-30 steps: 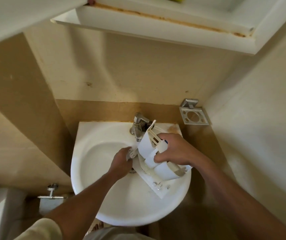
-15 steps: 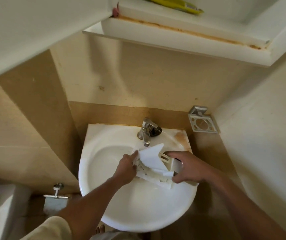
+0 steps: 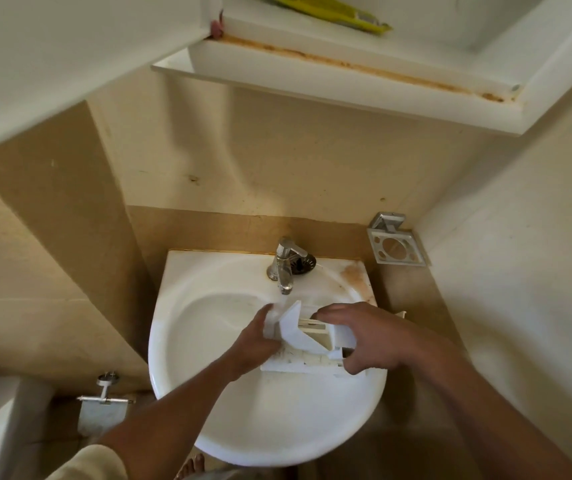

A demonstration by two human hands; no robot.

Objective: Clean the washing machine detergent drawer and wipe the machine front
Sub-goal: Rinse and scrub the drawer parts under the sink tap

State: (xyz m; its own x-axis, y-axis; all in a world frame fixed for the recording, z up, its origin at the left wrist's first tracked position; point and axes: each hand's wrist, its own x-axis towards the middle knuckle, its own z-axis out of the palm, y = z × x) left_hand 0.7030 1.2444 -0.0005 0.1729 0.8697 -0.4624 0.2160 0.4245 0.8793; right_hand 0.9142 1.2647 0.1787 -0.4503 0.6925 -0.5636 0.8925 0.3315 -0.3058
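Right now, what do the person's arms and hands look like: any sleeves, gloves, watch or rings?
No gloves on the left hand or right hand; no ring, watch or bracelet shows. Both forearms are uncovered. A pale cream sleeve shows on the left upper arm at the frame's bottom edge; none shows on the right.

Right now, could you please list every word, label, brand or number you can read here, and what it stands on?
No text is readable.
The yellow packet on the cabinet shelf: any print is too blurred to read.
The detergent drawer, tap and washbasin: no marking visible.
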